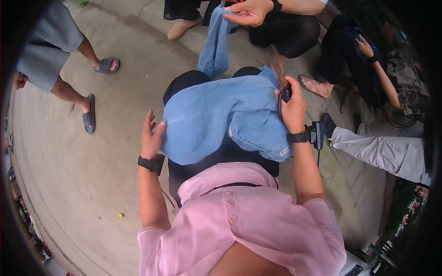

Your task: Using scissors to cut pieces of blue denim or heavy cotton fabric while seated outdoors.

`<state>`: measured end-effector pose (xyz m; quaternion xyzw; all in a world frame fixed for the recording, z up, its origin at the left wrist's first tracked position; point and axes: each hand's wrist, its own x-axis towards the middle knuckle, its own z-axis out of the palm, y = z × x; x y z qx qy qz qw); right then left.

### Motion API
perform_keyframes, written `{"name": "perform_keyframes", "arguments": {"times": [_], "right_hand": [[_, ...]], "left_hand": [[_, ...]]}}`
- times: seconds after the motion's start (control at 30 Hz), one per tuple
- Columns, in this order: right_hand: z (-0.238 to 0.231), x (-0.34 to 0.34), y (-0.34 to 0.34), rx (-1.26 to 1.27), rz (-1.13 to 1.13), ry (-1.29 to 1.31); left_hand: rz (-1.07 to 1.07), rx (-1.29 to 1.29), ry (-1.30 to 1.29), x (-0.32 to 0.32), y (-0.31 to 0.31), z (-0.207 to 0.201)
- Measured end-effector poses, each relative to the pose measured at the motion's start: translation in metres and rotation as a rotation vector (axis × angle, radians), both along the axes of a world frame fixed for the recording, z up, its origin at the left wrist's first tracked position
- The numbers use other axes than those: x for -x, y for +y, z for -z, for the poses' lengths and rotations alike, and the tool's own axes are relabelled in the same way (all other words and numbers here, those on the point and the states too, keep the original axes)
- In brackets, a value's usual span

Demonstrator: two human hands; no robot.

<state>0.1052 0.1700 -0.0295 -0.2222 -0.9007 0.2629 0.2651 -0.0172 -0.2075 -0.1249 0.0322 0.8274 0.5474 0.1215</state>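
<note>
Left hand: open at blue garment's edge.
Right hand: my grip encloses dark tool.
Garment: may snag — tool sits close.

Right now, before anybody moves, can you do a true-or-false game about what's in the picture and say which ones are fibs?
1. The blue cloth lies over the wearer's black trousers. True.
2. The wearer's left hand is squeezed into a fist. False: it is open, beside the cloth's left edge.
3. The wearer's right hand holds a dark object. True.
4. The wearer's shirt is green. False: it is pink.
5. The person standing at the left wears dark slides. True.
6. The small yellow thing sits on the cloth. False: it is on the ground.
</note>
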Motion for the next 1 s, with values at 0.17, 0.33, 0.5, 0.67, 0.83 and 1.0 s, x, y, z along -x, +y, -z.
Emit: {"name": "perform_keyframes", "arguments": {"times": [0.17,0.33,0.5,0.67,0.83,1.0], "right_hand": [[0.011,-0.013,0.013,0.242,-0.022,-0.048],[-0.008,-0.003,0.023,0.035,0.028,0.134],[-0.048,0.009,0.031,-0.094,0.059,0.434],[-0.049,-0.006,0.022,0.012,-0.028,0.674],[0.007,-0.046,0.001,0.074,-0.048,0.269],[0.033,-0.068,-0.004,0.19,0.0,0.136]], "left_hand": [[0.353,0.059,-0.118,0.034,0.018,-0.016],[0.247,0.202,0.351,0.053,0.016,-0.017],[-0.091,0.315,1.015,0.054,0.038,-0.119],[-0.208,0.336,1.236,0.028,0.034,-0.148],[0.071,0.511,0.807,-0.004,-0.003,-0.086],[0.195,0.47,0.564,-0.041,-0.001,-0.048]]}}
